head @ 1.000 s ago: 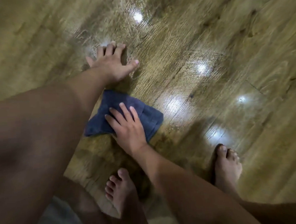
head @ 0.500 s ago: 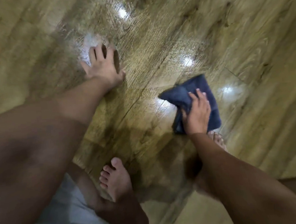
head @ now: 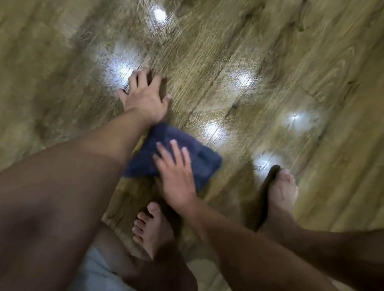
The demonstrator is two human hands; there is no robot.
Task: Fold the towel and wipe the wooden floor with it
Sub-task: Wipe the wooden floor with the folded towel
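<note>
The right hand [head: 177, 180] is laid flat, fingers spread, upon the folded dark-blue cloth towel [head: 194, 161], whose bulk extends right and far. The left hand [head: 144, 96], splayed, is braced on the glossy wooden plank floor [head: 270, 50] just beyond.

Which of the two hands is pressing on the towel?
The right hand: it lies flat on the blue towel. The left hand rests on the bare floor beyond it.

Bare arms [head: 72, 186] and bare feet [head: 154, 232]; light grey shorts [head: 94, 284].
</note>
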